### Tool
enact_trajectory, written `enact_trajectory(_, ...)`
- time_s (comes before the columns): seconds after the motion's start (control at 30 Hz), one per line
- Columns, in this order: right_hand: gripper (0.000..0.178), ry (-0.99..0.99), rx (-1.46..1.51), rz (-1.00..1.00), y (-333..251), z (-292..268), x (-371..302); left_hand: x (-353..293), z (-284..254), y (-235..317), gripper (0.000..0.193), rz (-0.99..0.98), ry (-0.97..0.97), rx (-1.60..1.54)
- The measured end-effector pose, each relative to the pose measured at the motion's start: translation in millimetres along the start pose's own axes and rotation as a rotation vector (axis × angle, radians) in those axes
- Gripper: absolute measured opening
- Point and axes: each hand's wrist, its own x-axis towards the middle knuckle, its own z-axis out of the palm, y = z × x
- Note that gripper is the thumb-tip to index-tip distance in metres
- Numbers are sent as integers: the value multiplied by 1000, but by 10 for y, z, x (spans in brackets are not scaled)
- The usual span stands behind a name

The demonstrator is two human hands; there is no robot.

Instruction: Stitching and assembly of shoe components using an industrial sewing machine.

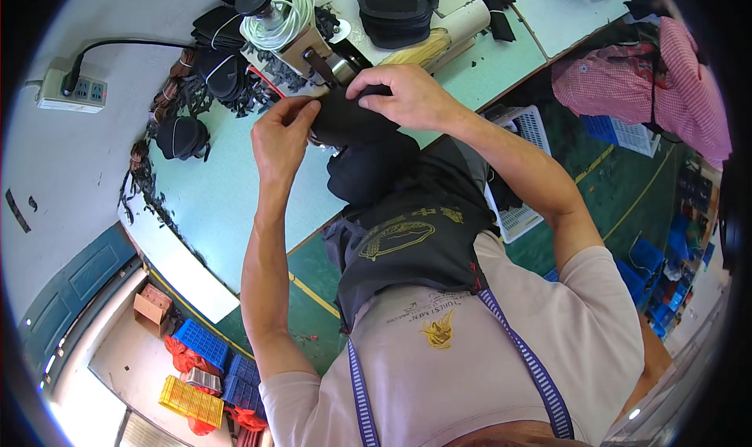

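Observation:
A black, flexible, sheet-like piece [350, 120], cloth or leather, is stretched between my two hands at the front of a beige bench machine [301, 55]. My left hand [280, 134] pinches its left edge between thumb and fingers. At its upper right edge, my right hand [407, 95] is closed, thumb against curled fingers, beside the machine's metal cylinder [333, 67]. More black material [376, 165] hangs below the piece, over the table edge and against my dark apron [399, 243]. The machine's working point is hidden behind the piece.
Black stacked pieces [395, 9] lie behind the machine; tied black bundles [182, 138] and scraps lie left on the pale green table [235, 189]. White crates [533, 130] stand below right, near pink checked cloth [603, 79]. A power strip [72, 91] is on the left wall.

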Motion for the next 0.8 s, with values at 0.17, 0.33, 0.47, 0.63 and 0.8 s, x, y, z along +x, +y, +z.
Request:
enact_trajectory(0.17,23,33,-162,89,42,84,87,54,78,157,26,29,117,274)
enact_trajectory(0.33,21,97,-256,44,-29,82,188,143,100,230,23,81,158,364)
enact_trajectory(0.47,18,192,-370,-57,-77,-170,118,19,302,198,22,72,197,272)
enact_trajectory(0.63,27,69,46,-124,-81,-335,-101,-169,161,90,21,183,37,43)
enact_trajectory(0.8,27,-20,522,189,22,66,-209,-118,-28,73,25,-13,-191,-221)
